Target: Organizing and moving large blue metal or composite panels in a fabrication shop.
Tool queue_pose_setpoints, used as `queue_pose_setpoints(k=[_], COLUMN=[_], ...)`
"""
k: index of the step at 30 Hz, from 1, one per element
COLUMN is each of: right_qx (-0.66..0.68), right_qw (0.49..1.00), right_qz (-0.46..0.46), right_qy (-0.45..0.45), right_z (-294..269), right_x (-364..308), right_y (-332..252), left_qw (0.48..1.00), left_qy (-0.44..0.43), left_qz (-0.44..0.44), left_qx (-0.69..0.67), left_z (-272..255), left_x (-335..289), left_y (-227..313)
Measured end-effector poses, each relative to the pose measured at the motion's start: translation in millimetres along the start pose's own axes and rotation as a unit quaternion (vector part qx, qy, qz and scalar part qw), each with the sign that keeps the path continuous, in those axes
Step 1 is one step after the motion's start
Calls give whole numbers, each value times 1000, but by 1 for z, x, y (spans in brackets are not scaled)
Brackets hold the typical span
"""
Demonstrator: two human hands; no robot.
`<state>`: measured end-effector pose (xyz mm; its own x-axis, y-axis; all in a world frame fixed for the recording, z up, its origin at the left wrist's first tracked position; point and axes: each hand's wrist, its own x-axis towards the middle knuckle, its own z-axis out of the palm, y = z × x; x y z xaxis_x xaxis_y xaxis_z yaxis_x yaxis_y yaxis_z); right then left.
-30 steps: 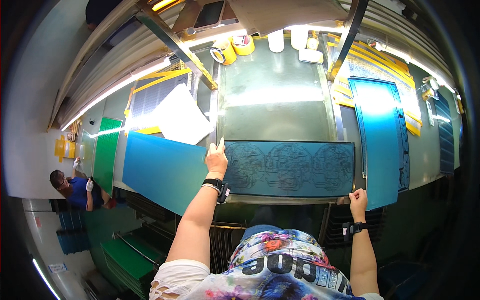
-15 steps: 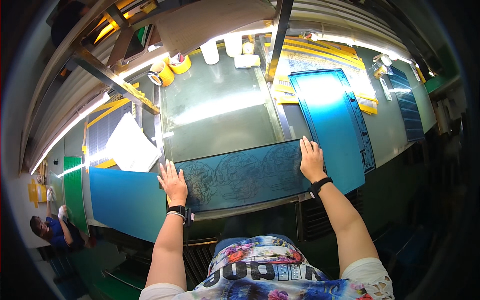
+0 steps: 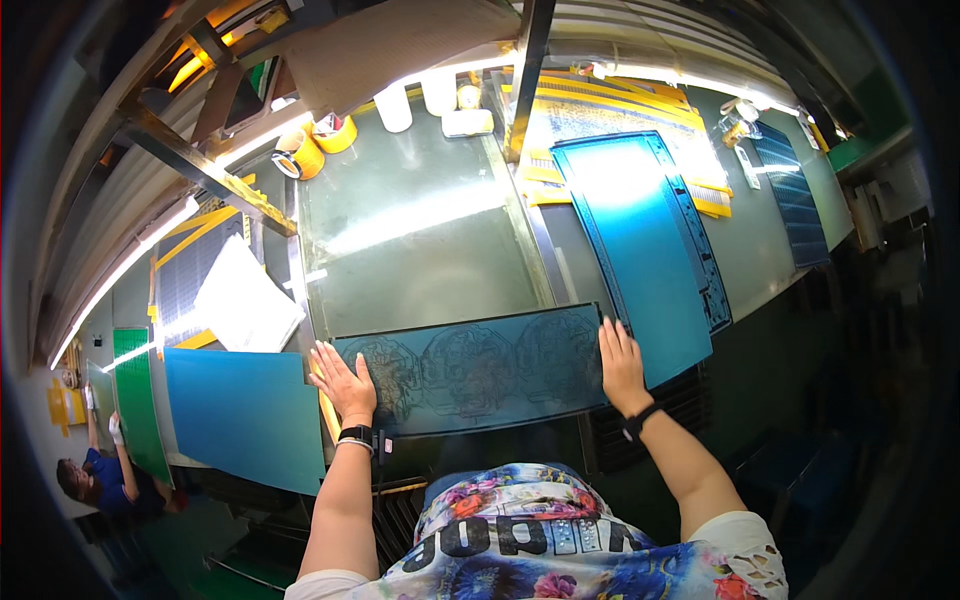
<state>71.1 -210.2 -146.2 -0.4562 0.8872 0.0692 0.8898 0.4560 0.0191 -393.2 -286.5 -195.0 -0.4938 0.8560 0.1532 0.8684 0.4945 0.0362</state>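
A long dark blue panel point(image 3: 470, 375) with three round line patterns lies across the near edge of a glass-topped table point(image 3: 420, 255). At its left end rests my left hand point(image 3: 345, 385), fingers stretched out and thumb apart, touching the panel's edge. My right hand point(image 3: 622, 370) is at the opposite end, its fingers straight and pointing away from me along the short edge. Neither hand is wrapped round the panel. The undersides of both hands are hidden.
Plain blue sheet point(image 3: 240, 410) lies left; stacked blue panels point(image 3: 640, 260) lie right. White sheets point(image 3: 245, 300), yellow tape rolls point(image 3: 296, 155) and white cylinders point(image 3: 394, 108) stand beyond. A metal post point(image 3: 528, 80) rises behind the table. A co-worker point(image 3: 100, 480) handles a sheet far left.
The panel has come slightly toward me, and now covers the strip of table edge seen before. Both hands moved nearer with it. The whole view has shifted a little.
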Motion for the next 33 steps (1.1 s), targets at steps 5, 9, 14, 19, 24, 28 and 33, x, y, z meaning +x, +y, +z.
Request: queue_pose_setpoints(k=[5,9,14,19,24,28,33], right_qx=[-7,200,642,677,719,385,138], right_qw=[994,968,606,607,536,867,990], right_qz=[3,147,426,380,382,263,2], right_qy=[-105,-43,-196,-169,-222,-174,-18], right_z=[-34,-39,14,32,37,10,-38], right_x=[-97,-118,-94,-87,-102,-107,-76], right_y=[-25,-20,3,-5,13,44,18], left_qw=[1000,1000,995,987,994,968,586], left_qy=[2,-2,-96,-148,-100,31,-180], left_qz=[-6,-16,-12,-38,-46,-214,-542], left_qx=[23,21,9,45,24,-126,-575], left_z=[-1,-8,-39,-55,-62,-57,-44], left_x=[-1,-26,-124,-152,-153,-174,-149], left_y=[0,-9,-28,-41,-39,-41,-39])
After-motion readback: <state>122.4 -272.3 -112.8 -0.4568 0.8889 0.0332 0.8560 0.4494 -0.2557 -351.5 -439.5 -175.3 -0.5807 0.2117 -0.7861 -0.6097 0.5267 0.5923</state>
